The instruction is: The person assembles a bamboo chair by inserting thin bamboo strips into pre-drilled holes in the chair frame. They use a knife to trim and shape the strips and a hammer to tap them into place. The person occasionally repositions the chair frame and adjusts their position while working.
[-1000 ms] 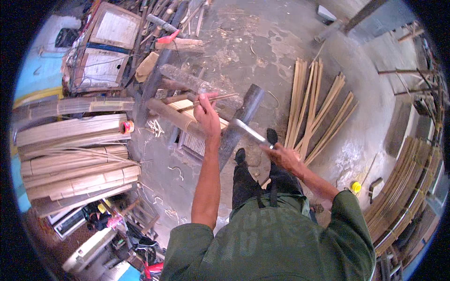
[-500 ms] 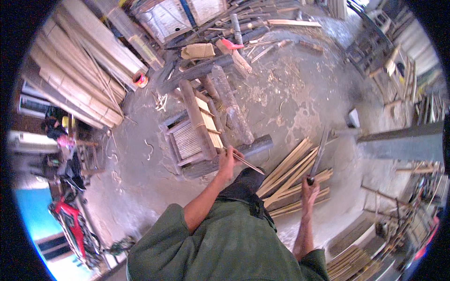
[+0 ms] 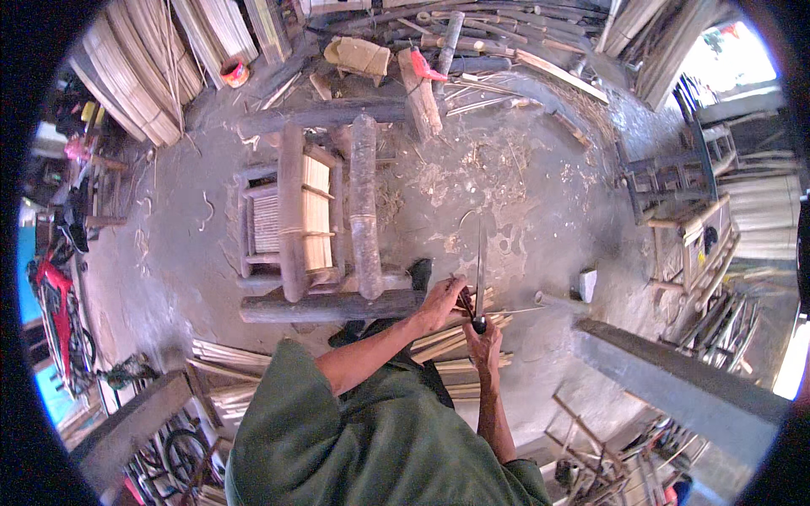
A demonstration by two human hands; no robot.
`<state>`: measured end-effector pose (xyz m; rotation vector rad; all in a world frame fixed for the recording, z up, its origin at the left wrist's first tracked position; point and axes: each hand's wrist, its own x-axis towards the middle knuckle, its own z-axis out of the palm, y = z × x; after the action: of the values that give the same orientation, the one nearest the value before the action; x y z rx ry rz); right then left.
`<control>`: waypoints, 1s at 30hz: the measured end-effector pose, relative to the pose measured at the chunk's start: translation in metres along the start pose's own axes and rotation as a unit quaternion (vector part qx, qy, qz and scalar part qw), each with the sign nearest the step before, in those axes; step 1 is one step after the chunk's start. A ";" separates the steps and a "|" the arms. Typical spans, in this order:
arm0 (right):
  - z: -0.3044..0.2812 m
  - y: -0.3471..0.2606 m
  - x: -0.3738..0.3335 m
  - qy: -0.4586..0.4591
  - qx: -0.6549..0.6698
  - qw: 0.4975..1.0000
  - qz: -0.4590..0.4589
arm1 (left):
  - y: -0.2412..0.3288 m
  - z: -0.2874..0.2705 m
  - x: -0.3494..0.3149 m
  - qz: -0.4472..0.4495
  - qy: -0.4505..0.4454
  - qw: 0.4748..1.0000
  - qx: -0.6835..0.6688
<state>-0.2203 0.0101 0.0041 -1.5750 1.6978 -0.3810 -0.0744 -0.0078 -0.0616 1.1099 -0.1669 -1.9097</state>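
Note:
In my right hand (image 3: 483,344) is the dark handle of a long knife (image 3: 481,266), its narrow blade pointing away from me. Close beside it on the left, my left hand (image 3: 442,305) is closed around a thin bamboo strip (image 3: 521,310), which seems to pass by the knife and stick out to the right. Where strip and blade cross, I cannot tell if they touch. Below both hands, a pile of split bamboo strips (image 3: 439,346) lies on the floor, partly hidden by my arms.
Left of my hands stands a low wooden frame with slats (image 3: 316,202), beside an upright-lying log (image 3: 364,202) and a cross log (image 3: 337,305). A concrete pillar (image 3: 675,363) juts in at right, near a white block (image 3: 588,285). More strips (image 3: 224,371) lie at left.
My hands have come together, the knife now close beside my left hand. The strip has swung to point right. The whole view has turned, shifting the surroundings.

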 end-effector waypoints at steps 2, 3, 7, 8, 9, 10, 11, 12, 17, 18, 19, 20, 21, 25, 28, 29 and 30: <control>-0.021 -0.003 0.024 -0.050 0.019 0.997 0.055 | 0.018 0.018 0.015 -0.006 -0.024 0.998 0.052; -0.015 0.043 0.040 0.002 -0.052 0.998 -0.021 | 0.021 0.020 0.026 0.027 -0.007 0.989 0.143; -0.062 0.068 0.088 -0.062 -0.047 0.994 0.073 | 0.035 0.022 0.049 0.121 0.107 0.979 0.128; -0.073 0.094 0.097 -0.063 -0.170 0.981 0.073 | 0.049 0.020 0.052 0.108 0.107 0.981 0.118; -0.087 0.104 0.101 -0.082 -0.139 0.980 0.117 | 0.063 0.009 0.053 0.098 0.110 0.983 0.107; -0.101 0.114 0.106 -0.101 -0.112 0.976 0.160 | 0.074 -0.002 0.053 0.090 0.119 0.984 0.093; -0.115 0.184 0.107 -0.113 -0.084 0.967 0.213 | 0.077 -0.009 0.058 0.118 0.137 0.982 0.060; -0.130 0.253 0.106 -0.120 -0.060 0.954 0.268 | 0.090 -0.015 0.057 0.129 0.136 0.981 0.040; -0.174 0.214 0.161 -0.209 -0.255 0.896 0.299 | 0.135 -0.070 0.049 0.208 0.257 0.938 -0.100; -0.177 0.207 0.180 -0.209 -0.270 0.894 0.290 | 0.144 -0.078 0.050 0.221 0.273 0.926 -0.135; -0.176 0.195 0.205 -0.212 -0.285 0.894 0.274 | 0.145 -0.089 0.052 0.242 0.279 0.914 -0.165; -0.171 0.182 0.233 -0.219 -0.299 0.893 0.254 | 0.142 -0.105 0.055 0.263 0.288 0.901 -0.192; -0.165 0.169 0.263 -0.221 -0.312 0.894 0.233 | 0.140 -0.118 0.061 0.283 0.295 0.886 -0.218; -0.109 0.109 0.393 -0.232 -0.355 0.897 0.124 | 0.148 -0.168 0.095 0.275 0.257 0.885 -0.276; -0.026 -0.028 0.464 -0.189 -0.347 0.918 -0.013 | 0.201 -0.157 0.110 0.272 0.485 0.828 -0.080; -0.004 -0.035 0.495 -0.154 -0.300 0.939 -0.068 | 0.224 -0.160 0.121 0.231 0.555 0.799 0.027; 0.016 -0.043 0.525 -0.141 -0.261 0.946 -0.131 | 0.246 -0.168 0.130 0.200 0.612 0.753 0.131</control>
<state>-0.1444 -0.4880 -0.1517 -2.1321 1.4330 0.1856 0.1805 -0.2011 -0.1186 2.0931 0.0779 -0.5099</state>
